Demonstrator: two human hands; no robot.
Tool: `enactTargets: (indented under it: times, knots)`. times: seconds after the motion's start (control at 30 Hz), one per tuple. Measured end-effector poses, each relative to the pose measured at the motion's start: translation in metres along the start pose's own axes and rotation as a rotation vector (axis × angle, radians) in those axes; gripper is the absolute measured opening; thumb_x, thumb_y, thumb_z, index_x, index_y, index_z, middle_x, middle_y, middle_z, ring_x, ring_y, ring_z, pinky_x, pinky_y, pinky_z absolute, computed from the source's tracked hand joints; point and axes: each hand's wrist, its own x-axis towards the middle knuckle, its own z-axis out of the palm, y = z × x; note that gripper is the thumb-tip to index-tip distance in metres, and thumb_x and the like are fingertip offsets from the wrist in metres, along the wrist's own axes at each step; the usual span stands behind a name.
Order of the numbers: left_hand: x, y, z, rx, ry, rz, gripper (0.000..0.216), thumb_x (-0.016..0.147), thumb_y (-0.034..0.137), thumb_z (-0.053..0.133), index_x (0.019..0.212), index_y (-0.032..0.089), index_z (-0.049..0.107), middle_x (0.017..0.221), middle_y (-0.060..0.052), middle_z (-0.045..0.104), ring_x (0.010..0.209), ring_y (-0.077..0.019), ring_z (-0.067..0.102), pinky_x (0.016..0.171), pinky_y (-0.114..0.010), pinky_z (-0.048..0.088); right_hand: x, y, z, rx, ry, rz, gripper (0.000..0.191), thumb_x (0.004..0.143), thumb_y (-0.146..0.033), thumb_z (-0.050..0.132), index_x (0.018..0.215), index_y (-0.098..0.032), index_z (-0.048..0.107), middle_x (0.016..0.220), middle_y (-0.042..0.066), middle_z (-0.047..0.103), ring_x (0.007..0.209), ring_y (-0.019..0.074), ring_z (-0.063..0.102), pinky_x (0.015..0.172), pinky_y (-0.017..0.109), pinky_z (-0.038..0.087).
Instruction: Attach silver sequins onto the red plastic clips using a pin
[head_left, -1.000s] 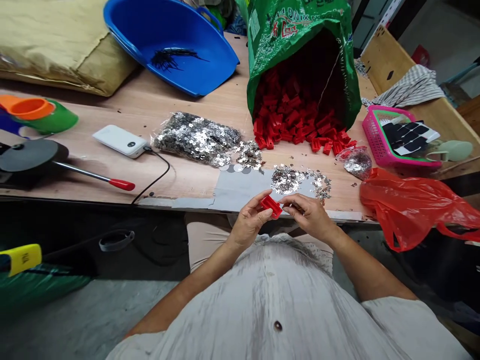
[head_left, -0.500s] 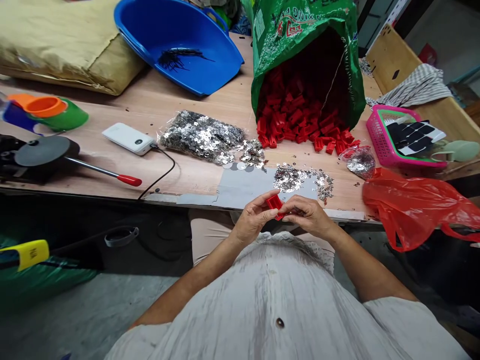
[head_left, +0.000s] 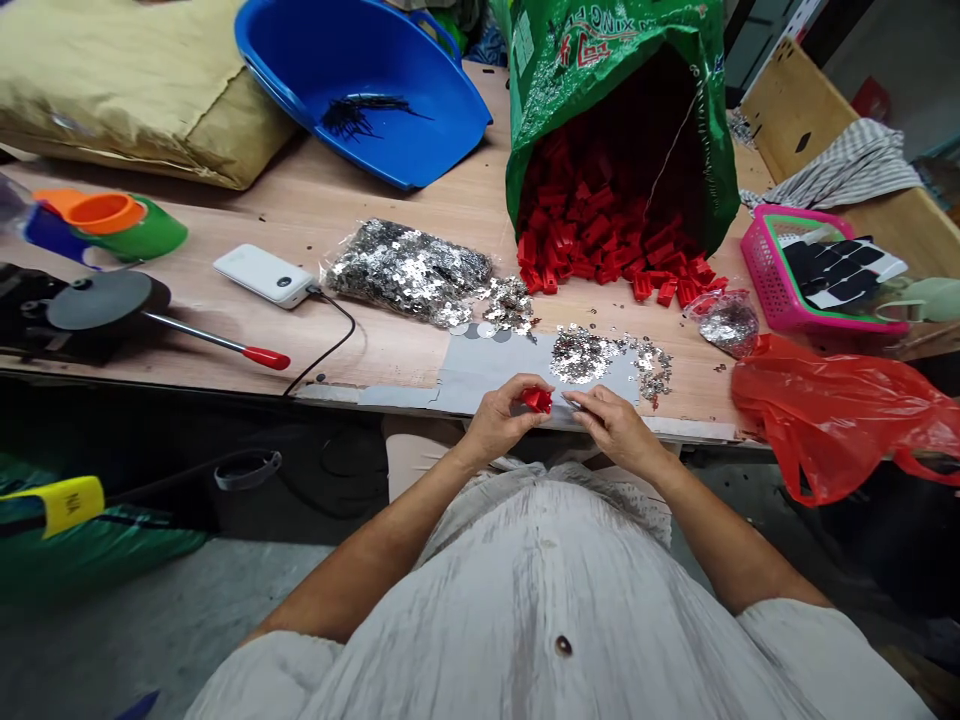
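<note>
My left hand (head_left: 501, 422) is closed around a small red plastic part (head_left: 537, 400) at the table's front edge. Just to its right, my right hand (head_left: 616, 428) pinches a small silvery metal piece (head_left: 571, 402) between thumb and forefinger. A narrow gap separates the metal piece from the red part. Beyond both hands, a loose pile of small metal pieces (head_left: 581, 355) lies on a grey sheet (head_left: 480, 372). Many like red parts (head_left: 577, 225) spill from the mouth of a green sack (head_left: 622, 75).
A clear bag of metal pieces (head_left: 409, 270) and a white power bank (head_left: 264, 275) lie to the left. A lever tool with red handle (head_left: 266, 358) sits farther left. Behind stands a blue scoop (head_left: 420, 150). On the right are a pink basket (head_left: 772, 280) and red plastic bag (head_left: 840, 410).
My hands have moved apart. The red part has turned within my left hand, while my right hand has come off it and now shows a small metal piece.
</note>
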Motion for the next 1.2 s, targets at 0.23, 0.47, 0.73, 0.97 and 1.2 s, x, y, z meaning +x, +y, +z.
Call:
enactTargets:
  times: [0.23, 0.47, 0.73, 0.97, 1.2]
  knots:
    - [0.012, -0.003, -0.008, 0.225, -0.032, 0.019, 0.039, 0.067, 0.021, 0.079, 0.106, 0.027, 0.075, 0.104, -0.003, 0.075, 0.113, -0.0283, 0.063, 0.109, -0.043, 0.039, 0.008, 0.003, 0.006, -0.040, -0.026, -0.011, 0.017, 0.092, -0.020, 0.055, 0.102, -0.020, 0.068, 0.094, 0.005, 0.068, 0.085, 0.0167, 0.063, 0.077, 0.029, 0.047]
    - [0.015, 0.002, -0.008, 0.169, -0.031, -0.009, 0.038, 0.062, 0.019, 0.081, 0.099, 0.027, 0.078, 0.099, -0.002, 0.076, 0.109, -0.0278, 0.065, 0.114, -0.044, 0.033, 0.013, 0.006, 0.007, -0.073, -0.052, -0.047, 0.018, 0.091, -0.017, 0.056, 0.101, -0.021, 0.069, 0.092, 0.005, 0.068, 0.083, 0.0159, 0.063, 0.076, 0.029, 0.047]
    - [0.014, 0.002, -0.009, 0.287, -0.082, 0.040, 0.031, 0.067, 0.020, 0.076, 0.098, 0.024, 0.076, 0.094, -0.003, 0.076, 0.083, -0.0204, 0.067, 0.082, -0.030, 0.049, 0.013, 0.005, 0.008, -0.110, -0.070, -0.023, 0.018, 0.090, -0.016, 0.055, 0.100, -0.021, 0.069, 0.094, 0.006, 0.068, 0.085, 0.0170, 0.063, 0.077, 0.029, 0.048]
    - [0.015, -0.001, -0.009, 0.283, -0.082, 0.026, 0.027, 0.068, 0.020, 0.074, 0.095, 0.024, 0.075, 0.091, -0.002, 0.075, 0.082, -0.0204, 0.067, 0.078, -0.030, 0.047, 0.016, -0.015, 0.016, -0.154, -0.052, 0.136, 0.015, 0.090, -0.017, 0.054, 0.095, -0.020, 0.068, 0.092, 0.006, 0.068, 0.085, 0.0186, 0.063, 0.076, 0.030, 0.046]
    - [0.010, 0.007, -0.003, 0.210, -0.025, -0.032, 0.026, 0.064, 0.021, 0.078, 0.090, 0.023, 0.072, 0.088, -0.002, 0.073, 0.082, -0.0191, 0.063, 0.080, -0.030, 0.046, 0.013, -0.019, 0.017, -0.129, -0.053, 0.142, 0.016, 0.093, -0.020, 0.049, 0.103, -0.022, 0.061, 0.098, 0.006, 0.064, 0.089, 0.0185, 0.060, 0.077, 0.030, 0.045]
